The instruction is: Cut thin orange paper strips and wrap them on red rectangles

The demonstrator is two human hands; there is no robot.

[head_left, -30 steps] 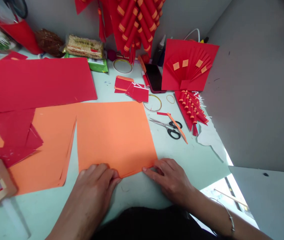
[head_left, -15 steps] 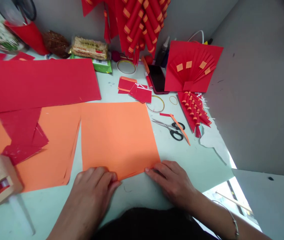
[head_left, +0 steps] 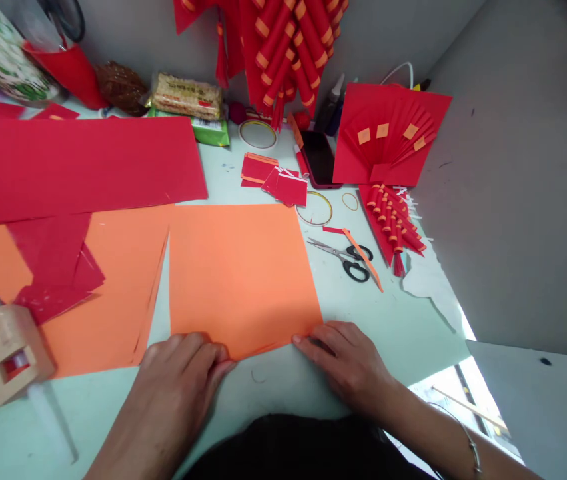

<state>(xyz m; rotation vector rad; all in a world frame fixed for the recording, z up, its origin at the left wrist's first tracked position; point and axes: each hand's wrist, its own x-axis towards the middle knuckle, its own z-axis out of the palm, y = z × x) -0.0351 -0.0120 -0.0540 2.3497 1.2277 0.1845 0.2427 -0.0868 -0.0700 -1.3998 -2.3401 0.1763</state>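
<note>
Together, a left hand (head_left: 183,373) and a right hand (head_left: 346,357) hold the near edge of an orange sheet (head_left: 243,273) on a pale green table (head_left: 388,327).
The left hand's fingers curl closed at the near left corner; the right hand's bend in narrowly at the near right corner. Scissors (head_left: 338,251) lie just right of the sheet, an orange strip (head_left: 363,260) across their handles. To the left lies a glue gun (head_left: 0,343).
</note>
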